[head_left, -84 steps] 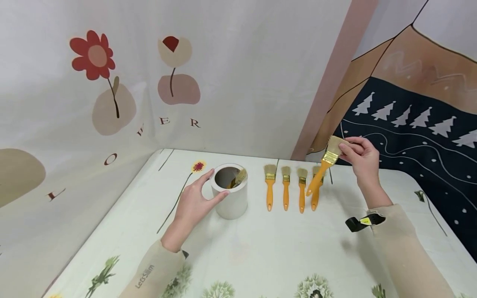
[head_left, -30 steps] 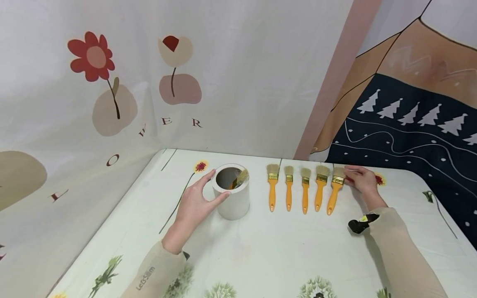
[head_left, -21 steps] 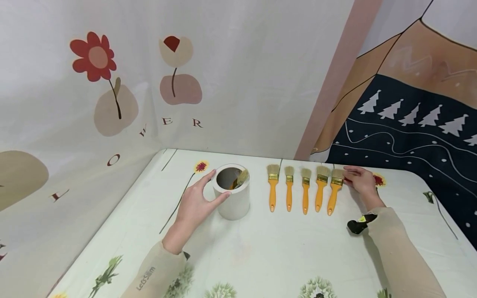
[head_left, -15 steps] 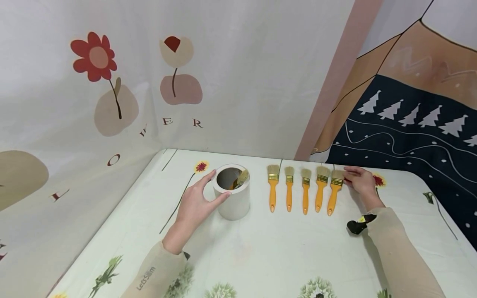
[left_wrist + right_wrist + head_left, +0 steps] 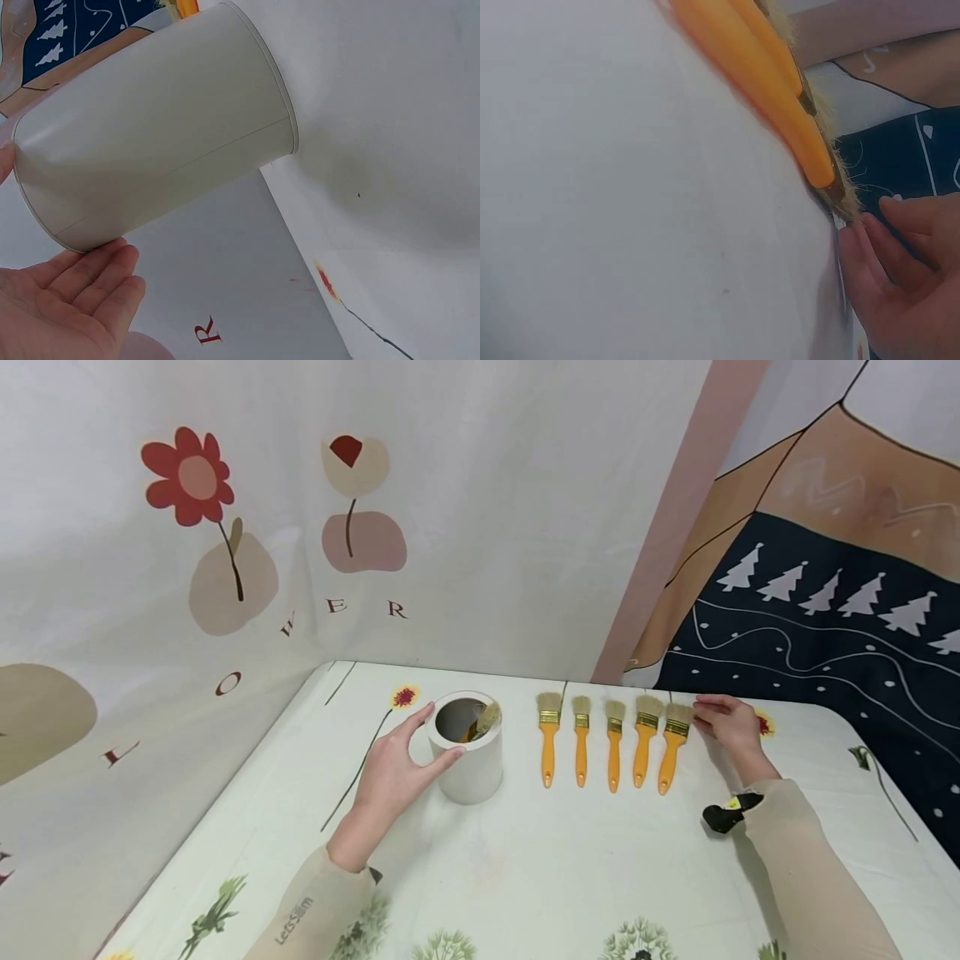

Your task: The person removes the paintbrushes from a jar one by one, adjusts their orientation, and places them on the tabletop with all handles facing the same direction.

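In the head view a white cylindrical container stands upright on the table, one paintbrush leaning inside it with bristles up. My left hand holds the container by its rim, thumb on the near side and fingers on the left. Several paintbrushes with orange handles lie in a row right of it, bristles pointing away. At the row's right end is a slightly slanted paintbrush. Beside its bristles rests my right hand; in the right wrist view the fingertips are right at the bristle edge, fingers loosely bent.
A white cloth printed with flowers covers the table. Behind stands a pale curtain with flower prints, and a dark blue patterned cloth hangs at the right. A black wrist camera sits at the right sleeve.
Earlier my right hand held a paintbrush raised over the row; it then came down, and that brush now lies at the row's right end. The left hand stays on the container.
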Available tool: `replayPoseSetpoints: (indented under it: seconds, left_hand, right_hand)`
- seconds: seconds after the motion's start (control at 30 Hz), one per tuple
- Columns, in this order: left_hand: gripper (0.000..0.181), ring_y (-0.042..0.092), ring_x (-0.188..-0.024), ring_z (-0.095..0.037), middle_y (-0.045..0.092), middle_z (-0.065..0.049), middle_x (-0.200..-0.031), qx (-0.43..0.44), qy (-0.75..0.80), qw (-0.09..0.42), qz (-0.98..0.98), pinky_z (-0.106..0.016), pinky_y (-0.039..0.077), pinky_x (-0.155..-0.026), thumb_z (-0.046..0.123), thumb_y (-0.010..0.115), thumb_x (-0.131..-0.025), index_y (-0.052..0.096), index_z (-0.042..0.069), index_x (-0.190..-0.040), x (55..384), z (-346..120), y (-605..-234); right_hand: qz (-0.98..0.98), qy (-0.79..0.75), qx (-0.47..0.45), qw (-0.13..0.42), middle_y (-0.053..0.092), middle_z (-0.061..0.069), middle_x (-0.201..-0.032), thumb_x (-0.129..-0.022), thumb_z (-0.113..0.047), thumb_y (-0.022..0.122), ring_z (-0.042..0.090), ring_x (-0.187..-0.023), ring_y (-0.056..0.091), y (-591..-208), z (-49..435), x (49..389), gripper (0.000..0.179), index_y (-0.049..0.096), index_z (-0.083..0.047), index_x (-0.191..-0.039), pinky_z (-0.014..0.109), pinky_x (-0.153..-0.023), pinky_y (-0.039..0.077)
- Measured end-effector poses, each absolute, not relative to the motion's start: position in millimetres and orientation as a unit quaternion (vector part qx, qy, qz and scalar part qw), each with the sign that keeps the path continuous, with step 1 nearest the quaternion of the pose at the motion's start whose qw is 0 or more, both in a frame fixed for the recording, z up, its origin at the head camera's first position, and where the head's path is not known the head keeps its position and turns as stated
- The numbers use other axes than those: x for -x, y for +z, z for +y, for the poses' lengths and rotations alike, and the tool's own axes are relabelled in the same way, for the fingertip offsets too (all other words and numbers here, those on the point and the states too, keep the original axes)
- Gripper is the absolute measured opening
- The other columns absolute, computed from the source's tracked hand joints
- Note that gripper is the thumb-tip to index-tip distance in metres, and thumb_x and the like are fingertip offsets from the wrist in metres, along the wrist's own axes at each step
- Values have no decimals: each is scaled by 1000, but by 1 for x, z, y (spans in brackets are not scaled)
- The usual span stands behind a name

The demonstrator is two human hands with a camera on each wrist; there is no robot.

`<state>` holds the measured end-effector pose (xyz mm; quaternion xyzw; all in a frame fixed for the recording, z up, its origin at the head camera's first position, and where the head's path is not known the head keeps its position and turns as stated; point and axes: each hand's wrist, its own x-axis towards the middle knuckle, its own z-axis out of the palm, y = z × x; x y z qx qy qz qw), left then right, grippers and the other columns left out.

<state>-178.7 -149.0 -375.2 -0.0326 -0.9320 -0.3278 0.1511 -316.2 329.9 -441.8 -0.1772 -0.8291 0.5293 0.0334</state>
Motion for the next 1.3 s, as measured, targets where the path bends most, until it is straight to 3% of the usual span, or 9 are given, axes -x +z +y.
replayPoseSetpoints:
  seconds: [0.17, 0.27, 0.57, 0.77, 0.97, 1.03, 1.17, 1.3]
  left_hand:
    - [79, 59, -128, -34, 64, -10, -138, 32, -329, 149, -932, -53, 48, -102, 50, 79, -80, 52, 17, -146, 178, -149, -376]
    - [79, 60, -127, -34, 64, -10, -138, 33, -329, 150, -932, -53, 48, -102, 50, 79, -80, 52, 17, -146, 179, -149, -376]
    - [80, 59, -128, -35, 63, -10, -139, 35, -327, 149, -932, -53, 48, -103, 50, 79, -80, 52, 16, -146, 178, -149, -376]
    - [79, 59, -128, -35, 63, -10, -139, 37, -327, 150, -932, -53, 48, -103, 50, 79, -80, 51, 17, -147, 179, -149, -377]
    - [80, 59, -128, -34, 63, -10, -139, 36, -328, 151, -932, -53, 48, -103, 50, 79, -80, 51, 17, -147, 179, -150, -376]
    - [80, 59, -128, -34, 63, -10, -139, 37, -329, 151, -931, -53, 48, -103, 50, 79, -80, 51, 16, -147, 179, -150, -375]
    - [80, 59, -128, -35, 63, -10, -139, 37, -329, 151, -931, -53, 48, -103, 50, 79, -80, 51, 16, -147, 179, -149, -375]
    - [80, 59, -128, -35, 63, -10, -139, 38, -329, 152, -931, -53, 48, -103, 51, 79, -80, 52, 16, -147, 179, -150, -375]
  right_hand:
    - [-841, 512, 171, 34, 61, 10, -127, -103, -11, 51, -7, -80, 55, -440, 330, 313, 40, 51, -3, -142, 6, -71, 52]
    - [-849, 500, 167, 36, 57, 16, -137, -103, -12, 52, -6, -83, 55, -438, 330, 310, 40, 52, -3, -142, 5, -70, 51]
    - [-865, 477, 152, 40, 55, 19, -141, -101, -15, 56, 1, -88, 56, -434, 329, 296, 41, 54, -3, -140, 4, -64, 49]
    - [-875, 467, 121, 28, 55, 19, -140, -101, -20, 57, -3, -86, 55, -432, 327, 286, 41, 55, -3, -138, 5, -68, 50]
    - [-878, 472, 81, 16, 52, 24, -142, -102, -19, 55, 27, -113, 60, -429, 318, 274, 41, 53, -1, -139, 4, -71, 50]
    - [-879, 472, 69, 12, 52, 24, -143, -103, -19, 54, 31, -118, 59, -428, 313, 271, 40, 53, 0, -139, 5, -72, 51]
    - [-881, 470, 45, 12, 52, 25, -142, -103, -19, 55, 8, -101, 63, -426, 305, 265, 39, 55, 1, -137, 6, -75, 52]
    - [-877, 480, 13, 12, 52, 24, -142, -102, -22, 57, -15, -86, 53, -423, 296, 259, 41, 56, 2, -135, 4, -77, 49]
